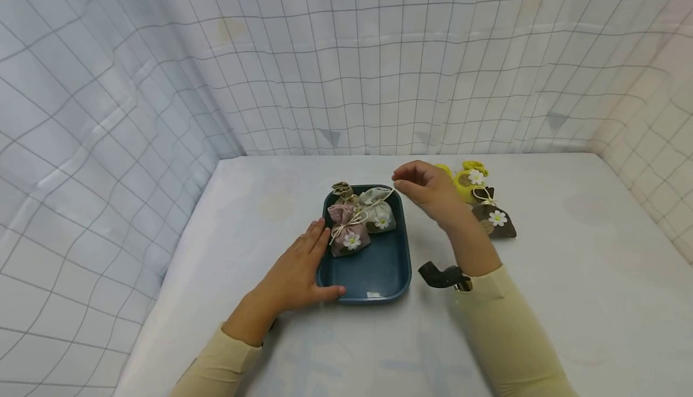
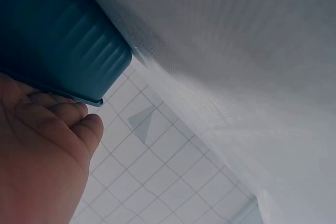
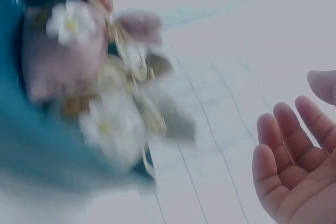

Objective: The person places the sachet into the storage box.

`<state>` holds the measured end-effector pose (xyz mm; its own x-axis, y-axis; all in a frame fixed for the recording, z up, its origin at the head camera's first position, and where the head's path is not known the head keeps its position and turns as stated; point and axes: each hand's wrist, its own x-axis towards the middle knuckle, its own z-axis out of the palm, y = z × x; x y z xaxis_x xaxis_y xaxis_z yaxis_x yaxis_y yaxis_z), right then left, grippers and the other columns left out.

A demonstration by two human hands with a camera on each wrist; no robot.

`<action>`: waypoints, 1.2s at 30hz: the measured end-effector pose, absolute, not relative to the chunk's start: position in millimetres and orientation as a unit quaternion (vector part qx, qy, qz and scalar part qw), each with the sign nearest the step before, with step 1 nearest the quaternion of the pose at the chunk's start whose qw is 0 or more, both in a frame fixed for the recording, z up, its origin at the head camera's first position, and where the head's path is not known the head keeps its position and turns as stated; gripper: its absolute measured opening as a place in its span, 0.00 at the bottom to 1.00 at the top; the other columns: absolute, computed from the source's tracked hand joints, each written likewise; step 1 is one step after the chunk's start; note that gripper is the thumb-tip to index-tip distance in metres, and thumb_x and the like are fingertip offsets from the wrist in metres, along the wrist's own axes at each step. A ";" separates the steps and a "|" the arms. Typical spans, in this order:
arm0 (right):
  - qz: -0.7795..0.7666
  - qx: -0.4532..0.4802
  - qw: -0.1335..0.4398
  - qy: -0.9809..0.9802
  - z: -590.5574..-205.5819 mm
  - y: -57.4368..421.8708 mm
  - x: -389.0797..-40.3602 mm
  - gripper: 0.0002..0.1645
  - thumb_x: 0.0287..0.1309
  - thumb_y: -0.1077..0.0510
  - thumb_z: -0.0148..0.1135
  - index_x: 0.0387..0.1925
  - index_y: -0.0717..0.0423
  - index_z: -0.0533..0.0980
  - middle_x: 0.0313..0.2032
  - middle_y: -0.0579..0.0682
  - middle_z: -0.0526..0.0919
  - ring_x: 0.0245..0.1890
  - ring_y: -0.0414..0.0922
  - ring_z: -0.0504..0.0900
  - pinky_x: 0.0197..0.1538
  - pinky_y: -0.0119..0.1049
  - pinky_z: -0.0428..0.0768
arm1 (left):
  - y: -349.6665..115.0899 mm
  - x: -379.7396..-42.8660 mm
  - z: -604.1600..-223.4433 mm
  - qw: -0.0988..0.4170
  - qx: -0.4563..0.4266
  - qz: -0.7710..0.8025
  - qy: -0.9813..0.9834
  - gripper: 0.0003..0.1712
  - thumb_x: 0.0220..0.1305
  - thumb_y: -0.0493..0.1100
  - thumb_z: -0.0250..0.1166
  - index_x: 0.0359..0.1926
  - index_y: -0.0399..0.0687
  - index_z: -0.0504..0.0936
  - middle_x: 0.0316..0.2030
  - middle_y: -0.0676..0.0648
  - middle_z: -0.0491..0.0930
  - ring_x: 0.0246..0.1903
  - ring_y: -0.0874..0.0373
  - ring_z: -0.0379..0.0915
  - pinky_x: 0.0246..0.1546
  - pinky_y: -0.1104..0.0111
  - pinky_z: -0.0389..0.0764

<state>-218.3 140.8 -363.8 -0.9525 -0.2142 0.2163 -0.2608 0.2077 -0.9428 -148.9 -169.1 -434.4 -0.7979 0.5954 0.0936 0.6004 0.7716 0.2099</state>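
Observation:
My left hand (image 1: pixel 295 270) rests along the left rim of a dark blue tray (image 1: pixel 373 276), fingers nearly straight and thumb over the near left corner. In the left wrist view its fingers meet the rim from outside. Inside the tray sit a pink drawstring pouch (image 1: pixel 349 228) with a white flower, a pale grey pouch (image 1: pixel 382 215) and, partly hidden behind, an olive-brown pouch (image 1: pixel 343 190). My right hand (image 1: pixel 428 189) hovers by the far right corner, fingertips near the grey pouch's string end. The right wrist view shows its fingers loosely bent, thumb apart, nothing between them.
To the right of my right hand lie a dark brown pouch (image 1: pixel 495 219) with a white flower and yellow pouches (image 1: pixel 467 187), one partly hidden by the hand. A black strap end (image 1: pixel 441 275) sticks out from the right wrist. Grid-patterned white curtain (image 1: pixel 379 84) encloses the white table (image 1: pixel 585 264).

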 end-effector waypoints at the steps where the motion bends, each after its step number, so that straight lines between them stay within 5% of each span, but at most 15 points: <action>1: 0.611 0.138 0.020 -0.779 -363.5 149.2 -217.7 0.14 0.65 0.59 0.65 0.49 0.62 0.78 0.48 0.58 0.81 0.47 0.47 0.79 0.48 0.32 0.78 | -169.0 -148.9 -434.3 0.011 -0.318 -0.115 -0.941 0.67 0.56 0.79 0.58 0.78 0.36 0.47 0.78 0.39 0.39 0.76 0.46 0.34 0.71 0.50 0.52; 11: 0.587 0.018 0.018 -0.810 -369.1 228.9 -212.8 0.20 0.68 0.53 0.61 0.53 0.64 0.75 0.51 0.57 0.79 0.48 0.45 0.78 0.50 0.30 0.78 | -168.8 -149.0 -434.0 0.008 -0.317 -0.115 -0.941 0.67 0.56 0.79 0.58 0.77 0.35 0.48 0.78 0.38 0.40 0.76 0.47 0.34 0.71 0.50 0.52; 23: 0.567 -0.006 0.066 -0.821 -387.4 295.9 -216.4 0.23 0.69 0.52 0.60 0.53 0.68 0.73 0.39 0.39 0.81 0.41 0.37 0.80 0.45 0.27 0.78 | -167.7 -149.0 -435.2 0.008 -0.316 -0.121 -0.941 0.67 0.56 0.79 0.58 0.78 0.36 0.47 0.78 0.39 0.39 0.76 0.47 0.33 0.71 0.49 0.53; 36: 0.607 -0.066 0.013 -0.792 -405.9 325.6 -230.1 0.27 0.69 0.47 0.60 0.56 0.65 0.70 0.46 0.43 0.77 0.44 0.35 0.79 0.47 0.26 0.77 | -168.9 -148.1 -433.2 0.009 -0.318 -0.115 -0.941 0.67 0.56 0.79 0.57 0.78 0.36 0.47 0.78 0.39 0.39 0.76 0.47 0.33 0.71 0.50 0.52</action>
